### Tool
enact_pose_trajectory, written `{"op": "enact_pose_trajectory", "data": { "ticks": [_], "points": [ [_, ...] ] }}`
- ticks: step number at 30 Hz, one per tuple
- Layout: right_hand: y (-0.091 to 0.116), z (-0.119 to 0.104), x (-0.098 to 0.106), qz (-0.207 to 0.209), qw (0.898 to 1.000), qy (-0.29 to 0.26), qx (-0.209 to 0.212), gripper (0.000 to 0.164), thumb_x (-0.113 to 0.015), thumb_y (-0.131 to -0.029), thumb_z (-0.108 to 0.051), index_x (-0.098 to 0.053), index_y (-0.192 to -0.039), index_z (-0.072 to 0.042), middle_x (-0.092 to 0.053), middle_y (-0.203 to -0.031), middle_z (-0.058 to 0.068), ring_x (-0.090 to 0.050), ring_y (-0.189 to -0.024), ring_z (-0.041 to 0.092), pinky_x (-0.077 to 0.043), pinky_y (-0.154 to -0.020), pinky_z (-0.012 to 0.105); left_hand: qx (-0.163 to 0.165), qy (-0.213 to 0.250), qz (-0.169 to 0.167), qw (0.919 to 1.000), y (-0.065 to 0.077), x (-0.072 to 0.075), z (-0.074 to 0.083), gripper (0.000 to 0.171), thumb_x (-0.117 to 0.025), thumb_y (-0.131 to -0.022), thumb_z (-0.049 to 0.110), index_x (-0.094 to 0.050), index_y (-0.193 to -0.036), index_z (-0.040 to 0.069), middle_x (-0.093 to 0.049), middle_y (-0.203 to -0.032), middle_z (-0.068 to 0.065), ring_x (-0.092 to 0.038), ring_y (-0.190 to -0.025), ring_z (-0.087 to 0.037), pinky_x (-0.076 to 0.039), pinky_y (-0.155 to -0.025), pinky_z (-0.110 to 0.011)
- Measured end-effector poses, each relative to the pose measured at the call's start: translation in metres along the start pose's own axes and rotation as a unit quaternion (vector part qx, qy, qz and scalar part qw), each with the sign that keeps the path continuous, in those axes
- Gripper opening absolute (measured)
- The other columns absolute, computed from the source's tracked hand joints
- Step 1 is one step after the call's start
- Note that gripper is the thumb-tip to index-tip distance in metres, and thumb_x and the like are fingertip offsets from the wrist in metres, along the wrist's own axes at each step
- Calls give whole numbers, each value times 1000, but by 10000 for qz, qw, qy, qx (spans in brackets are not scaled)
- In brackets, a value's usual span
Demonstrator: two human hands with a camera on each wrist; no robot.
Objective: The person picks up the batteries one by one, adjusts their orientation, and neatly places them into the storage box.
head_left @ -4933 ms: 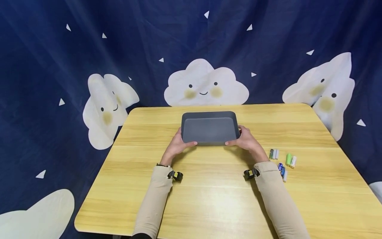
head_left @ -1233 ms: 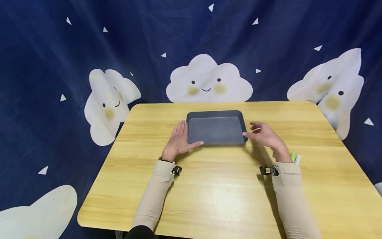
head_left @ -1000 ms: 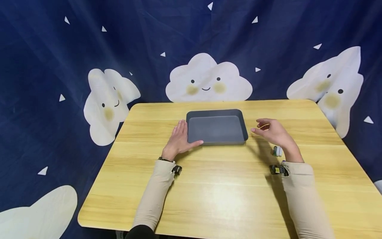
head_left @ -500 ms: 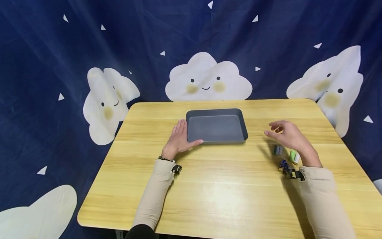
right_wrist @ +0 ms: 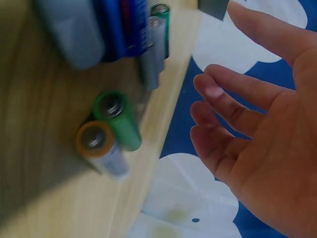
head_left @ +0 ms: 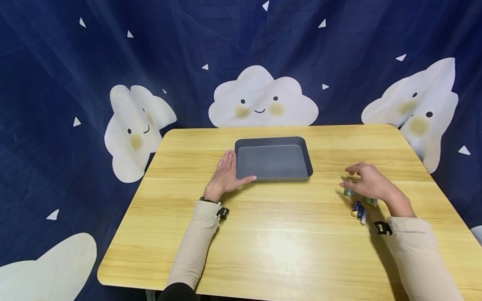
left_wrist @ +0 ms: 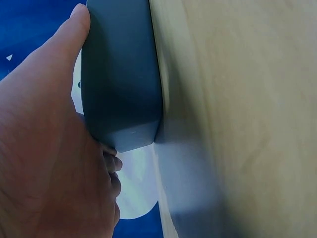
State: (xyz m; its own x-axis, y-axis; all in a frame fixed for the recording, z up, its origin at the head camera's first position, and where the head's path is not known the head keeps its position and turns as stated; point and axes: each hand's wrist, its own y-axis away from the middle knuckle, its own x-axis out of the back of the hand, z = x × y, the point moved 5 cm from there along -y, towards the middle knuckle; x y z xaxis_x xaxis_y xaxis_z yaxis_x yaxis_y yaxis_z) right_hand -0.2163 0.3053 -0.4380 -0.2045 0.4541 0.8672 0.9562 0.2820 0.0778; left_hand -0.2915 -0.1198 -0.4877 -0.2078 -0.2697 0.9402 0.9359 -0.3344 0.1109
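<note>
A shallow dark grey rectangular tray (head_left: 273,163) lies at the far middle of the table. My left hand (head_left: 224,177) rests against its near left corner, fingers straight along the left side and thumb along the front rim; the left wrist view shows the thumb on the tray's edge (left_wrist: 121,69). To the right, my right hand (head_left: 370,184) hovers over batteries with fingers loosely bent and nothing held. Beneath it are a green battery (right_wrist: 124,121) and a white one with an orange ring (right_wrist: 101,148), partly hidden in the head view. Blue batteries (head_left: 357,209) lie just nearer.
A further small cluster of batteries (head_left: 348,192) shows below the right fingertips. The wood-grain table (head_left: 263,238) extends toward the person. Behind its far edge hangs a dark blue curtain (head_left: 180,50) with white smiling clouds.
Both hands held the tray at first; the right hand has since let go, moved right and lowered over the batteries. The left hand stays at the tray's corner, its fingers now straight.
</note>
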Motion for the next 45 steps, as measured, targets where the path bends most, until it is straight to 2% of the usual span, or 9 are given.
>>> {"op": "enact_pose_trajectory", "data": {
  "ticks": [8,15,22,32,36,40,45],
  "points": [
    [8,11,-3,-81,9998,161,0,64,-81,-90,-28,-60,-132,16,-59,-127,39,-57,-113,54,-53,-88,64,0,55,2,10000,1,1,1,127,-51,-86,84,-2,-164,-3,2,-175,-21,6,-164,-31,-6,-135,-48],
    [9,20,-7,-125,9988,477,39,58,-87,-82,-28,-69,-121,11,-65,-118,32,-62,-104,45,-52,-87,60,16,69,19,10000,2,2,2,126,-52,-87,83,-2,-164,-3,3,-175,-20,6,-164,-31,-7,-134,-49],
    [14,27,-7,-375,9978,505,-222,63,-87,-83,-32,-67,-124,12,-62,-123,34,-58,-109,51,-51,-88,62,2,83,28,10000,1,1,1,126,-52,-87,83,-2,-165,-3,1,-175,-21,5,-164,-31,-7,-134,-49],
    [14,29,-6,-496,9962,612,-379,61,-86,-83,-33,-68,-122,12,-61,-121,34,-61,-102,45,-54,-82,57,15,106,12,9999,1,1,1,127,-52,-86,83,-1,-164,-3,2,-175,-22,6,-164,-31,-7,-134,-49],
    [12,29,-6,-493,9966,544,-361,55,-86,-83,-31,-70,-116,9,-67,-111,26,-63,-94,36,-54,-76,48,37,123,-10,9999,0,0,0,128,-52,-86,84,0,-165,-2,3,-175,-21,7,-164,-31,-5,-135,-49],
    [11,29,-8,-532,9968,428,-406,42,-85,-84,-26,-73,-109,5,-70,-99,16,-58,-81,23,-48,-68,35,46,147,-33,9999,0,-1,-1,128,-51,-86,84,0,-165,-2,5,-175,-20,8,-164,-30,-4,-135,-48],
    [12,28,-9,-577,9967,403,-408,35,-83,-85,-23,-73,-106,4,-69,-92,11,-55,-73,17,-45,-64,31,56,170,-41,9998,0,-1,-1,128,-50,-86,85,1,-165,-1,6,-175,-19,8,-164,-29,-3,-135,-47]
  ]
}}
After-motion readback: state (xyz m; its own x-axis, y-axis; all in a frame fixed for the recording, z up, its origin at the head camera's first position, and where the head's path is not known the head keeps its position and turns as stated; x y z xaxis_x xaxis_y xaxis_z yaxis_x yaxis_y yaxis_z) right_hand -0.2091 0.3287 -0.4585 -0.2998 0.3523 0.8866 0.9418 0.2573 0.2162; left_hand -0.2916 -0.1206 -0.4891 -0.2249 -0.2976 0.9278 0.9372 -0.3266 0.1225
